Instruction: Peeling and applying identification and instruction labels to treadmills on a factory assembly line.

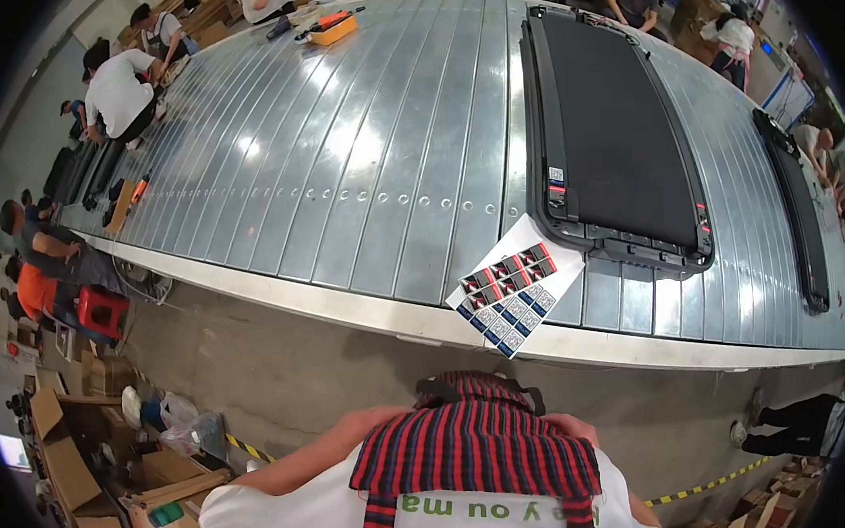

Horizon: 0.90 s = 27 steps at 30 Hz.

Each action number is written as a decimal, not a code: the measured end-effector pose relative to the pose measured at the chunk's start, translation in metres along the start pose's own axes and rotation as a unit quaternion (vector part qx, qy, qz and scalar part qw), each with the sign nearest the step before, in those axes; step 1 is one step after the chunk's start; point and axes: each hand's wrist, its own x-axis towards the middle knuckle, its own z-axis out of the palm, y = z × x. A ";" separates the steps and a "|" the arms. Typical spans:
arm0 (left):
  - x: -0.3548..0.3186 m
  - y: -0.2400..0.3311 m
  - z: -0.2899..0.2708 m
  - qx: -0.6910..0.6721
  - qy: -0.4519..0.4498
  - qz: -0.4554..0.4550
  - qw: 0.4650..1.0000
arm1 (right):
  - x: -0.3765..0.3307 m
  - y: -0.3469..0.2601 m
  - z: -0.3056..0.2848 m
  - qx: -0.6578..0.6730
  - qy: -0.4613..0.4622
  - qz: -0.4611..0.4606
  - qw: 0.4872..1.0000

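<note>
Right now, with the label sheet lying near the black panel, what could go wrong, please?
First, the label sheet reaches across the table's white edge, so it might get brushed off or bent there. Second, its upper part lies right at the near corner of the black panel, so sliding that panel could crease the sheet.

"Where can you reach freely?"
"I can sweep over the left half of the worktop (402,241), from the near edge up to the yellow tray (335,34) by the far edge."
"And further right?"
"The large black panel (617,126) blocks me, leaving a narrow strip along the near edge; sticker sheets (506,288) overlap that edge near its left corner. Another gap opens before the second panel (799,212)."
</note>
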 end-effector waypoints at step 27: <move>0.023 0.092 -0.137 -0.018 -0.172 0.442 0.880 | 0.096 -0.109 -0.035 0.259 -0.263 -0.262 0.892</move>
